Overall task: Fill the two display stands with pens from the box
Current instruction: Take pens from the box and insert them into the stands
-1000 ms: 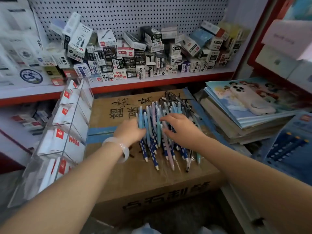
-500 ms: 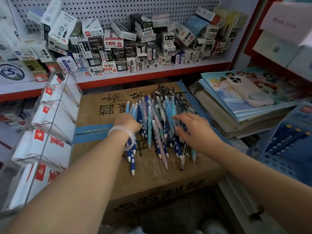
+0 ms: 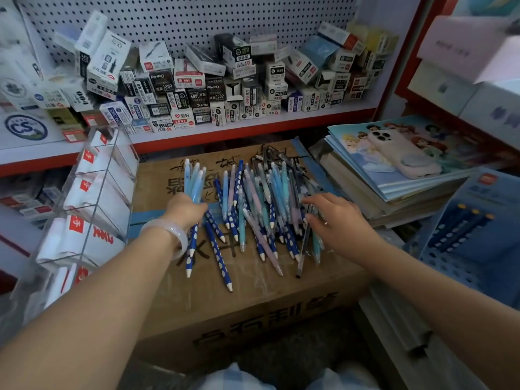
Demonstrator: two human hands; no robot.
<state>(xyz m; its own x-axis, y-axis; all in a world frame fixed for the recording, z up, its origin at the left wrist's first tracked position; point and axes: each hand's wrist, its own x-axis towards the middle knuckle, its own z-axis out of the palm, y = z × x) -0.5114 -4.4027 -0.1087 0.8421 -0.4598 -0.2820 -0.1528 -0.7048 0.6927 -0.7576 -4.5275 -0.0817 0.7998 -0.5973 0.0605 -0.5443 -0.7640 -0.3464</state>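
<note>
A heap of blue, light-blue and pink pens (image 3: 261, 204) lies spread on top of a sealed cardboard box (image 3: 247, 308). My left hand (image 3: 187, 211) grips a bundle of several light-blue pens (image 3: 194, 182) with dotted dark-blue grips, just left of the heap. My right hand (image 3: 336, 220) rests with spread fingers on the heap's right edge. A clear acrylic display stand (image 3: 92, 201) with tiered pockets and red-logo cards stands to the left of the box. Only this one stand is in view.
A red-edged shelf (image 3: 253, 128) packed with small pen boxes runs behind, under a pegboard. A stack of notebooks (image 3: 399, 187) with a white phone (image 3: 402, 153) on top sits to the right. A blue perforated basket (image 3: 478, 243) stands at the far right.
My left hand has gathered a bundle of light-blue pens and drawn it left, away from the heap. My right hand has slid to the heap's right edge.
</note>
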